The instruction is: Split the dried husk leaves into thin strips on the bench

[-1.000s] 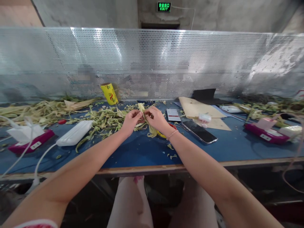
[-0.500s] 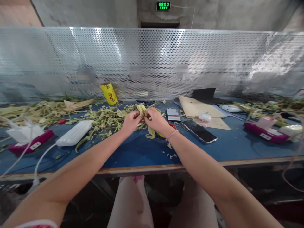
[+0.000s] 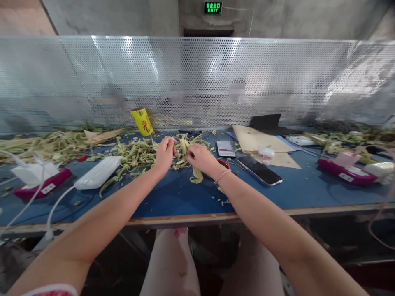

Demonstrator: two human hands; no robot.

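My right hand [image 3: 202, 158] is closed on a pale green leafy strip [image 3: 196, 174], whose lower end hangs curled over the blue table. To its left, my left hand [image 3: 166, 154] is raised with its fingers pressed together; anything between them is too small to make out. The two hands are a short way apart. Behind and beside them lies a heap of dried green plant pieces [image 3: 135, 154]. Part of a red round item [image 3: 224, 163] shows behind my right wrist.
A white power bank [image 3: 98, 172] and a purple power strip [image 3: 43, 183] lie left. On the right are a phone [image 3: 259, 170], brown paper [image 3: 256, 139] and another purple strip [image 3: 347, 172]. A yellow container [image 3: 142, 122] stands tilted before the perforated metal screen [image 3: 197, 82].
My left hand has moved left and slightly up, away from the leafy strip and my right hand. My right hand keeps hold of the strip and has barely moved.
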